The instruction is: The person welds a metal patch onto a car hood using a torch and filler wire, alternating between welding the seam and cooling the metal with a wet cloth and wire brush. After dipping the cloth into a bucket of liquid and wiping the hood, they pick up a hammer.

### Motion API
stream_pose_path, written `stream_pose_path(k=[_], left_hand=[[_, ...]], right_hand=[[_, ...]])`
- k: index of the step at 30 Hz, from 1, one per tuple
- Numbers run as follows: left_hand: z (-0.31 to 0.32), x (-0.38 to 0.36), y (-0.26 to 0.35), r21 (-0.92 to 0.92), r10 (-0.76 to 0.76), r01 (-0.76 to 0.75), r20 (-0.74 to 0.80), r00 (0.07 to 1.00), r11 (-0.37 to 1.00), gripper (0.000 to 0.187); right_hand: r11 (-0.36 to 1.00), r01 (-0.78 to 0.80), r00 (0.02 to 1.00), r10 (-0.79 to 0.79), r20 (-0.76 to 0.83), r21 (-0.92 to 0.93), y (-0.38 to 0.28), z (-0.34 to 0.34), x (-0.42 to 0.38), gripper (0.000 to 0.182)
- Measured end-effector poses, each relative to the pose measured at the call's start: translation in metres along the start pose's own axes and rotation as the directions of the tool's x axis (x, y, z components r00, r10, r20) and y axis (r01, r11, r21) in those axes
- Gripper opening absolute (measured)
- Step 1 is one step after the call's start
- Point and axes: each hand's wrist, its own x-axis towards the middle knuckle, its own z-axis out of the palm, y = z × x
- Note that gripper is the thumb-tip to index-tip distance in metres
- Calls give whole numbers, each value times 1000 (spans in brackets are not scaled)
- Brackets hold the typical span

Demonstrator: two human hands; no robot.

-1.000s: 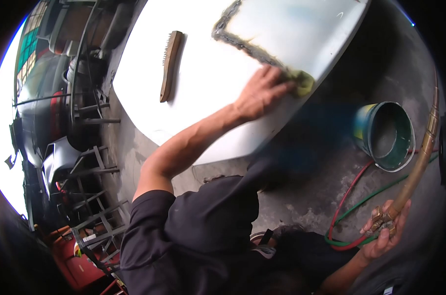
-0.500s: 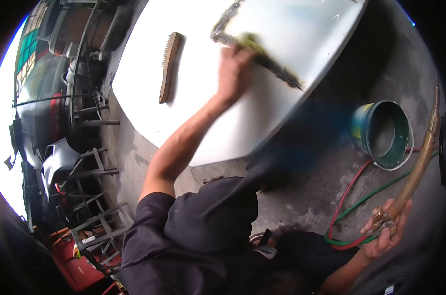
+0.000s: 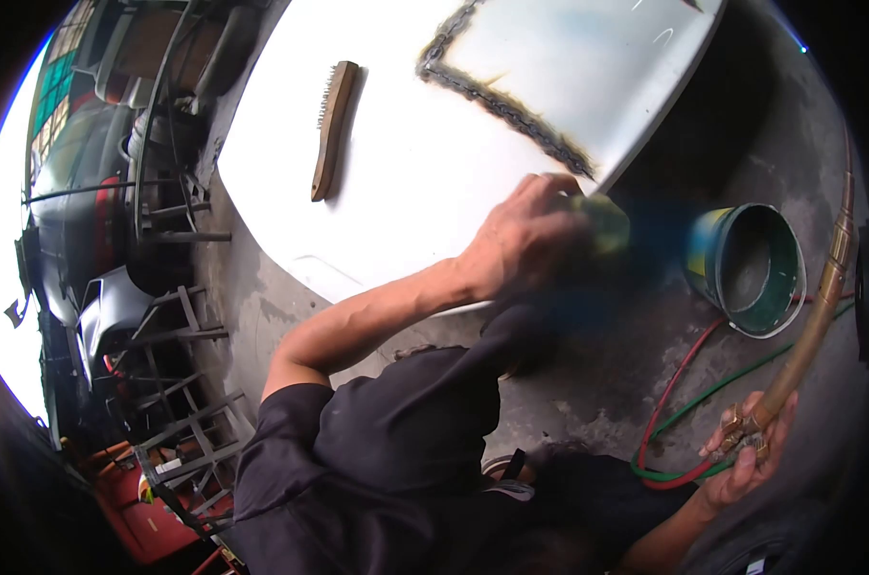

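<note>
In my left hand [image 3: 525, 240], closed, is a blurred yellow-green sponge [image 3: 604, 226]. The hand hovers by the lower right edge of a large white panel [image 3: 387, 182]. Along this panel runs a dark, scorched, bumpy seam [image 3: 521, 117] that bends at a corner. My right hand [image 3: 765, 458] grips a brass gas torch [image 3: 823, 297] by its valve end, with the long nozzle pointing up. Red hose [image 3: 679, 374] and green hose [image 3: 717, 388] lead from the torch. On the panel's left part rests a wire brush [image 3: 333, 134] with a wooden handle.
A blue-green bucket [image 3: 712, 264] with a wire handle stands on the concrete floor [image 3: 569, 393] right of the panel. At left are metal frames [image 3: 190, 331], a silver car part [image 3: 114, 311] and a red surface [image 3: 157, 517] at the lower left.
My left hand has moved down and right with the sponge, from the seam to the panel's edge. The seam now shows along more of its length. My right hand still holds the torch.
</note>
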Motion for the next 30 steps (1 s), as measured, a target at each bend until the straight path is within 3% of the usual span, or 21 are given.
stream_pose_path(k=[3,4,5,8,15,17,19,21,22,23,24,25,27,28,29,30], left_hand=[[-9,-1,-9,4,-183,183,-33,983,983,27],[-6,-3,-15,-43,-218,215,-102,971,976,43],[-7,-1,-16,-42,-218,214,-103,971,976,43],[-11,4,-16,135,-164,187,-167,972,973,43],[-13,11,-28,200,-114,148,-173,978,969,41],[-18,14,-37,366,-68,110,-126,990,924,41],[-32,16,-66,400,-12,81,-172,985,913,42],[-62,16,-129,524,59,84,-250,966,848,30],[-74,15,-173,164,-145,246,-467,872,955,23],[-107,28,-172,626,-65,345,-425,903,699,24],[-130,30,-193,673,-187,485,-467,864,559,25],[-139,33,-206,626,-221,582,-559,799,519,22],[-113,41,-182,682,-308,613,-529,790,399,21],[-86,30,-178,642,-127,432,-464,877,633,16],[-56,25,-172,581,274,-12,-366,889,814,26],[-30,24,-136,521,216,-51,-261,941,852,31]], right_hand=[[1000,14,999,-15,28,24,1,-1,0,80],[1000,15,999,-16,29,24,1,0,0,80],[1000,19,999,-20,31,23,1,1,0,80],[999,21,999,-22,33,24,1,0,0,79],[1000,15,998,-16,56,16,4,-1,2,80],[1000,13,998,-14,58,17,5,0,3,80],[1000,11,998,-12,60,17,5,0,4,79],[1000,10,998,-11,60,19,4,-1,4,79],[1000,6,998,-7,61,17,4,-1,3,79],[1000,13,999,-14,47,19,3,1,2,78],[1000,19,999,-20,32,23,3,2,1,77],[999,19,999,-20,35,27,3,0,0,77],[999,24,998,-26,65,21,5,-6,0,79],[999,29,998,-31,57,25,6,-6,1,79],[999,30,998,-32,62,31,6,-5,0,79],[999,29,997,-32,76,35,5,-5,1,79]])
